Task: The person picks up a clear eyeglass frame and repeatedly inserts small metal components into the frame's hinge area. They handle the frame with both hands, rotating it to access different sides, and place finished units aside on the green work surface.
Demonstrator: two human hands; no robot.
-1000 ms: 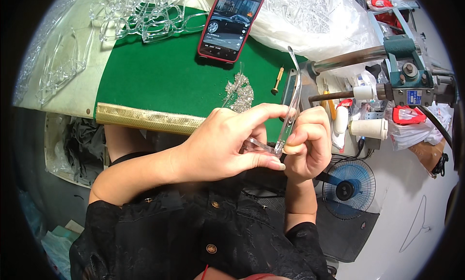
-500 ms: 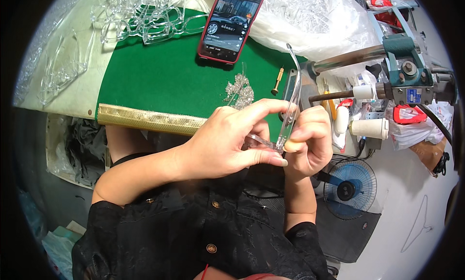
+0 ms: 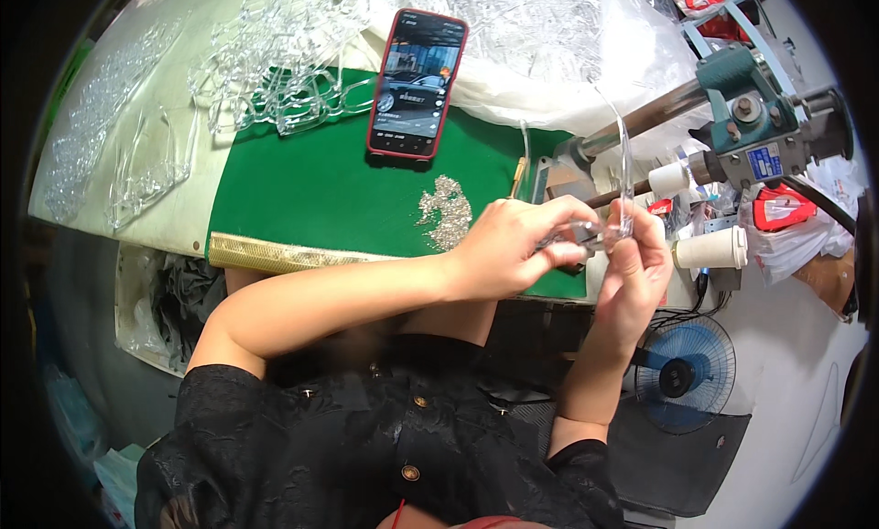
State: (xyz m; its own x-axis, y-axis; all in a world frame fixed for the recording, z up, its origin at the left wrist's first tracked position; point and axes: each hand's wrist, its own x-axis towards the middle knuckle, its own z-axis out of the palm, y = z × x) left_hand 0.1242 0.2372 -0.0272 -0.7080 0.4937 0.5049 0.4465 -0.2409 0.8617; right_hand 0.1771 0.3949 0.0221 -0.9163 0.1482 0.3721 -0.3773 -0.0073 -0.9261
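Clear plastic eyeglasses (image 3: 625,158) are held between my two hands, over the right part of the green mat. My left hand (image 3: 513,245) is closed, thumb and fingers pinching the frame. My right hand (image 3: 636,272) grips it near the hinge end, where one long temple sticks up past the fingertips. The fingers hide part of the frame and the hinge. Left of my hands lies a heap of tiny metal screws (image 3: 447,216). A small brass-coloured screwdriver (image 3: 518,176) is just beyond my left hand.
A red-cased phone (image 3: 418,85) stands at the mat's far edge. Behind it are piled clear frames (image 3: 293,98) and a plastic bag of clear parts (image 3: 549,53). A green-and-steel machine (image 3: 746,108), white cup (image 3: 714,250) and fan (image 3: 682,373) are on the right.
Both hands have moved rightward with the eyeglasses, closer to the machine. The frame is turned differently, its temple now more upright. The whole view has shifted slightly.
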